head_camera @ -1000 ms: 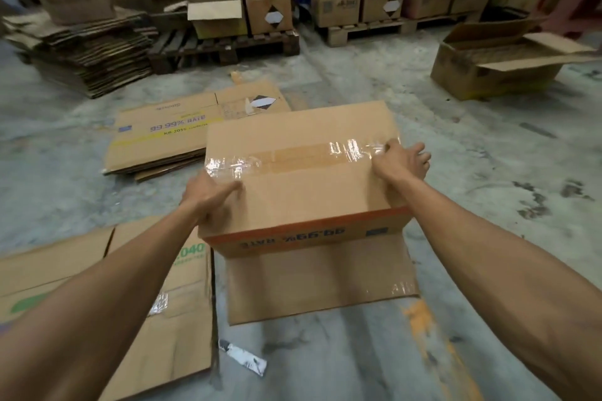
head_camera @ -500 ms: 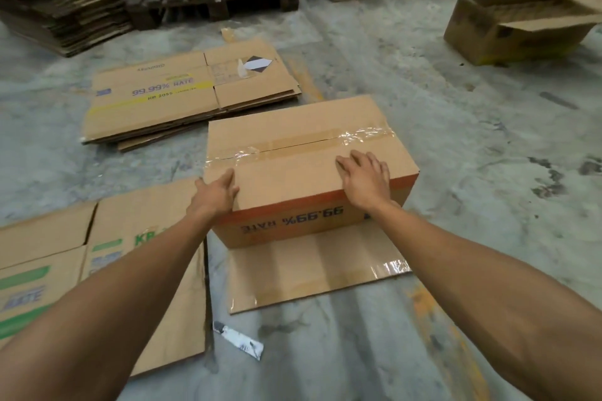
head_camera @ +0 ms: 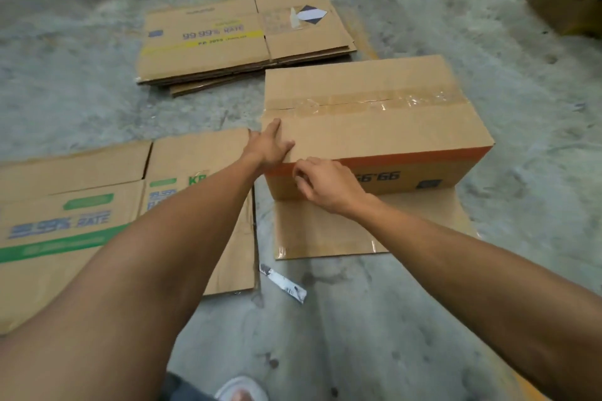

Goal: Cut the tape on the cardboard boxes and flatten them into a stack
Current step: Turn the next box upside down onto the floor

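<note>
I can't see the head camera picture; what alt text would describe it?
A person's left hand rests on the top near corner of a taped cardboard box on a concrete floor, while the right hand hovers, fingers curled, at its front face. Flattened boxes lie behind and to the left, and a utility knife lies nearby.

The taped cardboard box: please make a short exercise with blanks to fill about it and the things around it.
1. The seam on top of the cardboard box is covered with clear ____.
2. The left hand rests on the box's top near its ____ corner.
3. The band along the box's top front edge is ____.
4. The knife lies on the ____.

Missing words: tape; left; orange; floor
</note>
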